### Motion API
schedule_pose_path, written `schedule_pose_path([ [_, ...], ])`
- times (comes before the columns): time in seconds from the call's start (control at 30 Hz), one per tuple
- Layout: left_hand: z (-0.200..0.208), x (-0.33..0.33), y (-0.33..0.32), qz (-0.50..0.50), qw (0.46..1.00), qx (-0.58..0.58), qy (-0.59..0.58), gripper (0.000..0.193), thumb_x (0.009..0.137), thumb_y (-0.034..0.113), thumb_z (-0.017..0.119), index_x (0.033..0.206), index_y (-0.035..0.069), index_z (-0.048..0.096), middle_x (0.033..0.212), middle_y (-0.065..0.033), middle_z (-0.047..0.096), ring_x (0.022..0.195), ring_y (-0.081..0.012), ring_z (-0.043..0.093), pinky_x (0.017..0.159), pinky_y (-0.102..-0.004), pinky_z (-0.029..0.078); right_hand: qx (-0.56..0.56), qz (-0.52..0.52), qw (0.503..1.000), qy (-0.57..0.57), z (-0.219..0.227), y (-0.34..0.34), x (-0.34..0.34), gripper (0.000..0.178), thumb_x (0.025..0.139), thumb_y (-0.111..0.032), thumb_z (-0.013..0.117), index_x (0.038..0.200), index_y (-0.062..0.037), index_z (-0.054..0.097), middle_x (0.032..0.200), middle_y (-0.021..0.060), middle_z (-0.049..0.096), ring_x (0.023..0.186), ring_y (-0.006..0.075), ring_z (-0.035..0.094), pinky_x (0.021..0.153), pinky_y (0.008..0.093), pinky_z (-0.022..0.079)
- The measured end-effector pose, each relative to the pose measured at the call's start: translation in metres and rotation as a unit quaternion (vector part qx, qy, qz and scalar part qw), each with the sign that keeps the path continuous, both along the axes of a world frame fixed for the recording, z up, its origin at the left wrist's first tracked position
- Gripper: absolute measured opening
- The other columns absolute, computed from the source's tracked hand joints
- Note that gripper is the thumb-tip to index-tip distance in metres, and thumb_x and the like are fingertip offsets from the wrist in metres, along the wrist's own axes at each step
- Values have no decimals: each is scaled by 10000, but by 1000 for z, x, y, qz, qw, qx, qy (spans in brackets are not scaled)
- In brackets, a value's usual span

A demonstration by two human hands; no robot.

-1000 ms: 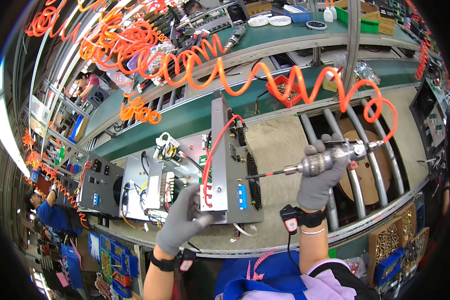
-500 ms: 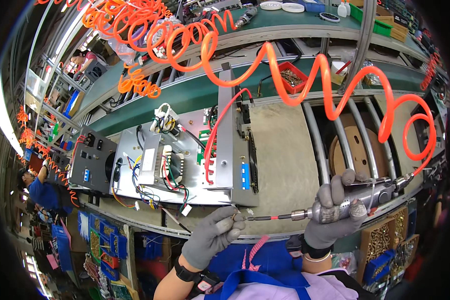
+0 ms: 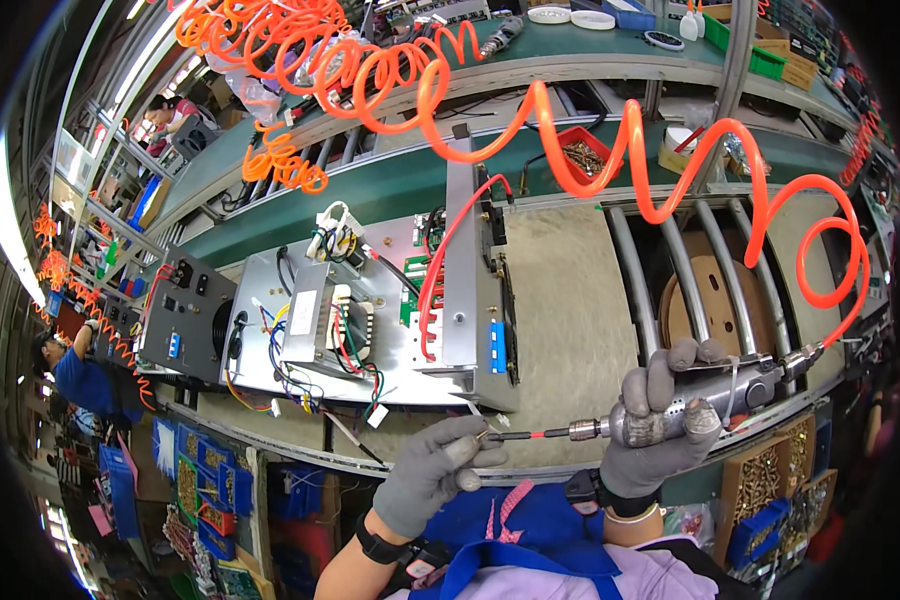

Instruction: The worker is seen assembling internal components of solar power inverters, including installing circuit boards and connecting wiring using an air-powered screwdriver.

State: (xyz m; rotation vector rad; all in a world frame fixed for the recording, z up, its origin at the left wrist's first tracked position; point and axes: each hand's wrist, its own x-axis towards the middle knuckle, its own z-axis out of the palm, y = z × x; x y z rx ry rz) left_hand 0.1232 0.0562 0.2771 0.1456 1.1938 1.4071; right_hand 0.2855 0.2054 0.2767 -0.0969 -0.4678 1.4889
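My right hand [image 3: 635,466], in a grey glove, grips a silver air screwdriver [image 3: 748,388] lying nearly level, its long bit [image 3: 538,434] pointing left. At the bit's tip, my gloved left hand [image 3: 422,478] has thumb and fingertips closed on a small brass-coloured screw [image 3: 484,435]. The screw is mostly covered by the fingers, and its head seems to meet the bit. Just beyond the left hand stands an open metal chassis [image 3: 400,352] with a transformer [image 3: 350,325], loose coloured wires and a grey upright panel [image 3: 460,270].
An orange coiled air hose [image 3: 630,130] runs from the driver across the upper view. Metal rollers [image 3: 688,285] lie right of the chassis. A red bin of screws [image 3: 584,158] sits behind. Several parts bins [image 3: 215,460] hang lower left. Another person [image 3: 88,375] works at far left.
The bit has shifted slightly left, and my left fingers have come round its tip with the screw. The head view has moved a little; the chassis stays in place.
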Motion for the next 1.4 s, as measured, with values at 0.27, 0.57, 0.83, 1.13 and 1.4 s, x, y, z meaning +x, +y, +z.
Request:
schedule_pose_path([
  [0.27,0,5,6,-39,999,14,35,304,965,240,491,1088,-33,542,916,-102,638,792,-147,668,580,-186,513,3,-23,1000,-21,0,2,1,485,733,-198,659,1142,-46,449,946,102,499,526,92,384,430,254,396],
  [0.57,-16,9,8,6,997,66,-42,270,939,220,551,1070,-16,544,821,-33,484,661,-81,399,579,-174,355,-16,-16,1000,1,-1,5,-1,479,719,-195,657,1130,-50,458,950,100,519,518,96,390,440,263,428],
  [0.83,-15,6,9,-55,996,40,-55,369,925,313,584,1066,-24,537,824,-34,506,661,-82,435,565,-186,378,-12,9,1000,12,-3,4,-1,482,723,-181,652,1142,-58,448,953,100,517,516,103,404,439,271,408],
  [1.13,-3,18,18,-84,995,-14,58,423,924,372,569,1034,-36,553,803,-78,581,642,-116,519,580,-225,426,-18,-11,1000,4,-4,8,6,466,719,-201,625,1130,-69,451,948,82,518,523,100,390,451,271,403],
  [1.4,15,-9,13,61,779,83,619,517,912,455,476,987,-49,566,1180,-189,539,1042,-224,543,921,-339,395,-62,-52,992,96,-9,26,8,410,783,-168,593,1150,-34,469,992,79,515,643,75,376,562,237,395],
])
